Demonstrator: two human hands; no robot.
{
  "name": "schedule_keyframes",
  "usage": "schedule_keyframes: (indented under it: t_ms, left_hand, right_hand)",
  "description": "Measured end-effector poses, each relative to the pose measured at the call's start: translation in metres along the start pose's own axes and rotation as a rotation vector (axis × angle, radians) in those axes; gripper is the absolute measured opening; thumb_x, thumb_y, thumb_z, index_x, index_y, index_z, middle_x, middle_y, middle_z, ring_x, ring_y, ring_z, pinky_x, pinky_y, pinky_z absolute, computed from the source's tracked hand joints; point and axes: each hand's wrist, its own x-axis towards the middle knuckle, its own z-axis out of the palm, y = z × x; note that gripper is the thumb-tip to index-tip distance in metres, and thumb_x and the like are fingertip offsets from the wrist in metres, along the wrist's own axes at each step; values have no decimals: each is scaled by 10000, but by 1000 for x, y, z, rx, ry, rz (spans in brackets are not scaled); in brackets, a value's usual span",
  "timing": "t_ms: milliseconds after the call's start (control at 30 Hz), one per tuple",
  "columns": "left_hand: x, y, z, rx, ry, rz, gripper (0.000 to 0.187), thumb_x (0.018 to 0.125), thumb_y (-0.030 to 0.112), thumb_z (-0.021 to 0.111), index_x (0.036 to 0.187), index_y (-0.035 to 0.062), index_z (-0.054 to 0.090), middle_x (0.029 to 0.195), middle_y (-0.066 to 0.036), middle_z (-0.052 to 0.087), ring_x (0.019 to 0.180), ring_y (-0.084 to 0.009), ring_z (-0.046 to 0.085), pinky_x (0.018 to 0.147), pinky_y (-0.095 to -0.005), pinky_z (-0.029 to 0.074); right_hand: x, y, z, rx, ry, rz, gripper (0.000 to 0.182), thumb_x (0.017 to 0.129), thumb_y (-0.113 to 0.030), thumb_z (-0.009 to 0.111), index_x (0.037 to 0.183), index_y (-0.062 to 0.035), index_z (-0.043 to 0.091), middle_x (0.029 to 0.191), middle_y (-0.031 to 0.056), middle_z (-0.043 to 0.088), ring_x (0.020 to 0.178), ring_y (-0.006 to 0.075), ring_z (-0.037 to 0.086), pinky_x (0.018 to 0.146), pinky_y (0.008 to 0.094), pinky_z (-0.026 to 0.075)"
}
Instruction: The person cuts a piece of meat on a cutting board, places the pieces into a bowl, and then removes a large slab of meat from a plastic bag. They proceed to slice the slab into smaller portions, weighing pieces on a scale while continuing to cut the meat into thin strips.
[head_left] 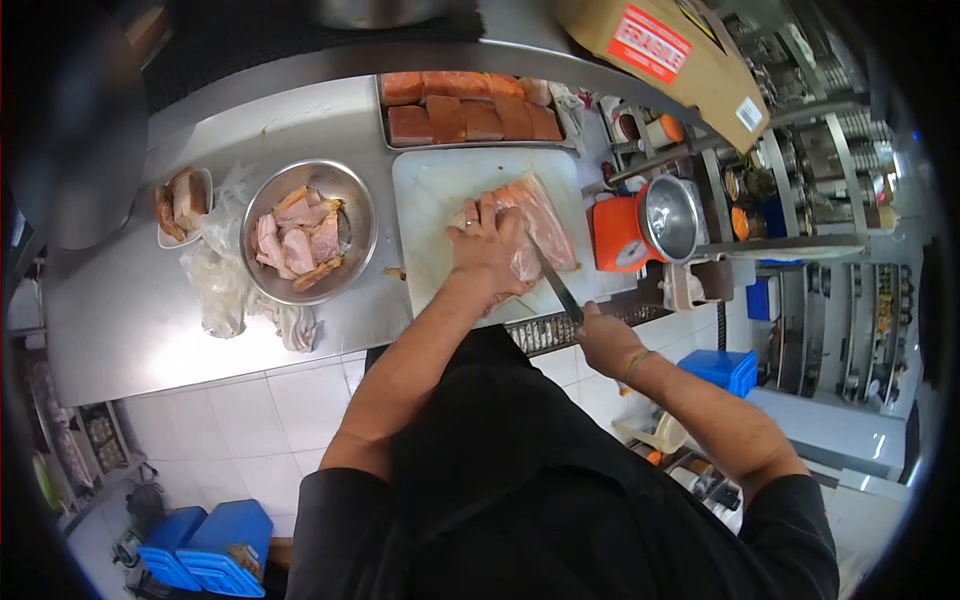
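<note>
A slab of pale pink meat [545, 215] with streaks of fat lies on the white cutting board [425, 180]. My left hand [485, 245] presses down on its left part, fingers bent over the top and a ring on one of them. In my right hand [607, 342] is the handle of a long knife [563, 289]. The blade points up and left, its tip end against the meat right beside my left fingers. To the left, a steel bowl [258, 275] contains several pieces of pink meat [298, 240] with golden-brown edges.
Behind the board, a metal tray [384, 112] carries several browned meat blocks [465, 118]. An orange scale [615, 235] with a steel bowl [668, 218] stands right. Plastic bags [215, 285], a cloth [290, 325] and a small container of meat [185, 205] sit left. A cardboard box [680, 60] overhangs the back.
</note>
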Motion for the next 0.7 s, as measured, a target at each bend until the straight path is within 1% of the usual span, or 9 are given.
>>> schedule_keyframes:
  t_ms: [33,100,133,233,267,400,500,633,700]
  left_hand:
    - [-1,1,0,16,-8,-1,1314,523,549,979,1607,194,325,1688,-249,158,1556,-510,183,1107,-696,392]
    - [-1,4,-2,31,-2,1,1331,534,572,967,1621,186,303,1698,-262,133,1564,-511,173,1122,-688,383]
    - [-3,4,-1,40,-6,-1,1339,539,583,961,1628,182,292,1703,-268,120,1567,-512,167,1129,-684,379]
    - [-4,9,0,78,-17,-42,1359,553,611,943,1640,161,263,1712,-265,100,1574,-502,161,1146,-666,373]
    - [-5,11,1,91,-28,-47,1367,554,618,938,1643,157,254,1713,-263,96,1576,-500,155,1152,-661,370]
    - [-4,17,-1,126,-31,-61,1391,556,634,929,1652,140,230,1720,-249,89,1582,-486,141,1175,-646,360]
    - [-6,14,-1,111,-1,-70,1404,549,641,929,1653,136,224,1722,-239,90,1585,-472,152,1194,-633,354]
    - [-6,8,6,96,34,-65,1413,544,643,934,1654,133,222,1725,-235,94,1591,-457,160,1215,-610,348]
    - [-7,6,5,70,31,-70,1420,540,642,938,1654,129,222,1728,-236,92,1593,-461,150,1218,-608,346]
  right_hand:
    - [0,-5,14,70,40,31,512,978,-186,618,1315,157,442,961,310,725,931,467,727,820,547,574]
    - [6,-14,32,198,129,90,467,990,-186,595,1301,135,457,937,306,728,905,471,730,798,556,574]
    - [8,-17,39,230,164,92,407,1010,-187,564,1277,105,470,893,291,730,859,476,730,765,571,572]
    - [27,-12,76,294,259,108,394,1026,-217,555,1271,79,468,880,281,732,834,477,728,755,579,569]
    - [35,-9,92,319,327,66,406,1036,-240,552,1281,70,459,884,275,733,836,474,727,745,583,567]
    - [33,-14,91,378,350,71,377,1045,-248,550,1265,43,455,919,256,737,851,469,726,744,581,564]
    - [23,-16,74,384,303,74,360,1049,-250,547,1253,31,454,920,253,736,867,465,725,765,578,562]
    - [-4,-17,66,416,425,60,355,1055,-294,556,1248,-6,479,944,250,732,861,462,720,756,567,557]
    - [-20,-19,57,429,433,100,372,1055,-328,567,1245,-19,487,962,240,733,854,459,720,749,562,559]
